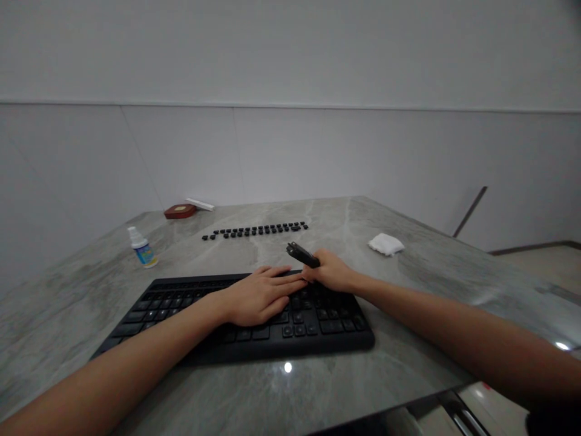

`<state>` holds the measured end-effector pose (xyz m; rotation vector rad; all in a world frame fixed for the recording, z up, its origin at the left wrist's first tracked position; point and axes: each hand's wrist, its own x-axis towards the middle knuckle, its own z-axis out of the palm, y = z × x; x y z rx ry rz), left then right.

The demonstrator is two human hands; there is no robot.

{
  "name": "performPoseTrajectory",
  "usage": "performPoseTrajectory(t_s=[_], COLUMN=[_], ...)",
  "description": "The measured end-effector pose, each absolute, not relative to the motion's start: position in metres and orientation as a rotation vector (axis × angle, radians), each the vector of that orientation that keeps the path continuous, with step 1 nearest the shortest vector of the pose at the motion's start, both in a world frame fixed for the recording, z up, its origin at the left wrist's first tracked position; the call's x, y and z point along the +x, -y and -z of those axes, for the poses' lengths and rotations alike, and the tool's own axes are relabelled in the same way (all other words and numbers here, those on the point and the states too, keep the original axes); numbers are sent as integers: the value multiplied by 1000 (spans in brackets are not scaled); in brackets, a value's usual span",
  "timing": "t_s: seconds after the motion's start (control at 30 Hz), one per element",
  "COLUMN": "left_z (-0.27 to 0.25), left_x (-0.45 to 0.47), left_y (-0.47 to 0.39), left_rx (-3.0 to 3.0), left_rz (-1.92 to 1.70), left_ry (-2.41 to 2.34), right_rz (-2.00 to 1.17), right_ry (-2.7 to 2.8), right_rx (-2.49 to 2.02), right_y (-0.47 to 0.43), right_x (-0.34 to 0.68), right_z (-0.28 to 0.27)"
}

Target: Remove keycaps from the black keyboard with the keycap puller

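A black keyboard (245, 351) lies on the marble-patterned table below both hands. My left hand (261, 297) rests flat across its keys with the fingers stretched out towards the right. The left fingertips are close to or touching my right hand (329, 270), which is closed around a slim black tool (303, 255). One end of this tool sticks up to the left out of the grip. Its lower end is hidden by the hand, so its kind is unclear. Behind the keyboard, several loose black keycaps (258, 231) sit in two rows.
A small spray bottle (143, 248) with a blue label stands at the left. At the back left are a red-brown box (180, 211) and a thin white item (200, 204). A folded white cloth or tissue (386, 244) lies at the right. The wall (281, 157) borders the table's far edge.
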<state>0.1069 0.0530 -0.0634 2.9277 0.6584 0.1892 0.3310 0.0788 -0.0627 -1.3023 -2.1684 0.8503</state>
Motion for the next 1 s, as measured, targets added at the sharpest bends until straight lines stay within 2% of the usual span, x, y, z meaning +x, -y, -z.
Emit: performPoseTrajectory(t_s=[0.23, 0.73, 1.0], left_z=[65, 63, 59], left_x=[107, 109, 114], left_y=[-55, -52, -48], left_rx=[2941, 2966, 2968], left_rz=[-188, -194, -349], left_ry=[-656, -661, -627], right_rz=[-771, -580, -514], right_ry=[2277, 2161, 2188], right_rx=[-1032, -1013, -945], right_y=[-76, -70, -67], right_x=[335, 336, 336], right_z=[66, 74, 73])
